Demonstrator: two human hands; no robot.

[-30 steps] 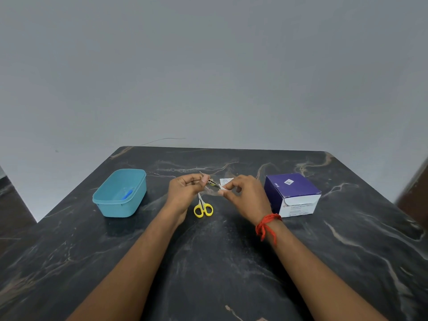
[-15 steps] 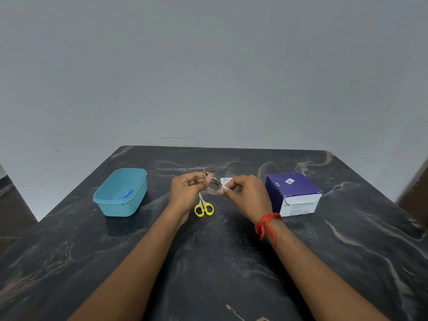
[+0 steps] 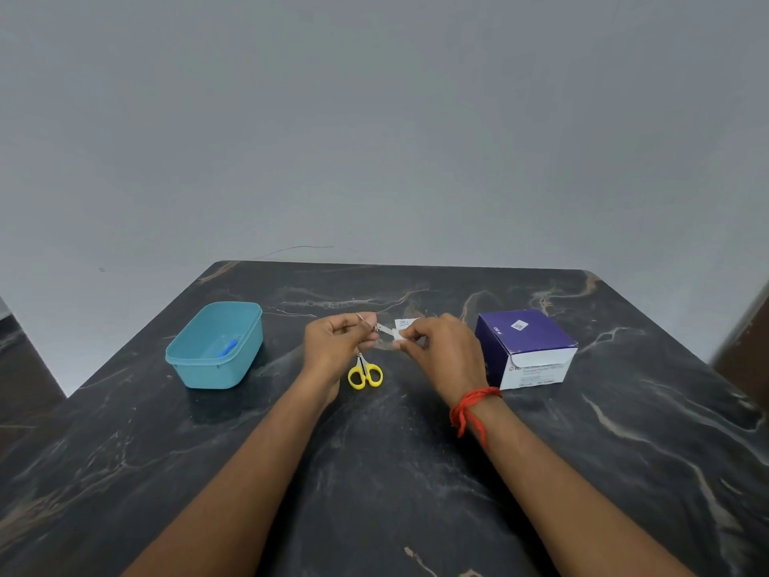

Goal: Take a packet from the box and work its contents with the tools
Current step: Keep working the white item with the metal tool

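Note:
My left hand (image 3: 339,345) pinches a small metal tool (image 3: 380,326), its tip pointing right towards a small white packet (image 3: 404,325). My right hand (image 3: 443,351) grips that packet by its lower edge; a red thread is tied around the wrist. Both hands hover above the dark marble table (image 3: 374,472). Small scissors with yellow handles (image 3: 365,374) lie on the table just below the hands, blades partly hidden by my left hand. The purple and white box (image 3: 526,347) stands to the right of my right hand.
A teal plastic tub (image 3: 216,347) stands at the left with a small blue item (image 3: 229,347) inside. A grey wall rises behind the table's far edge. A dark brown edge shows at the far right.
Both hands stay close together over the scissors. The metal tool's tip has shifted slightly against the packet; otherwise little has moved.

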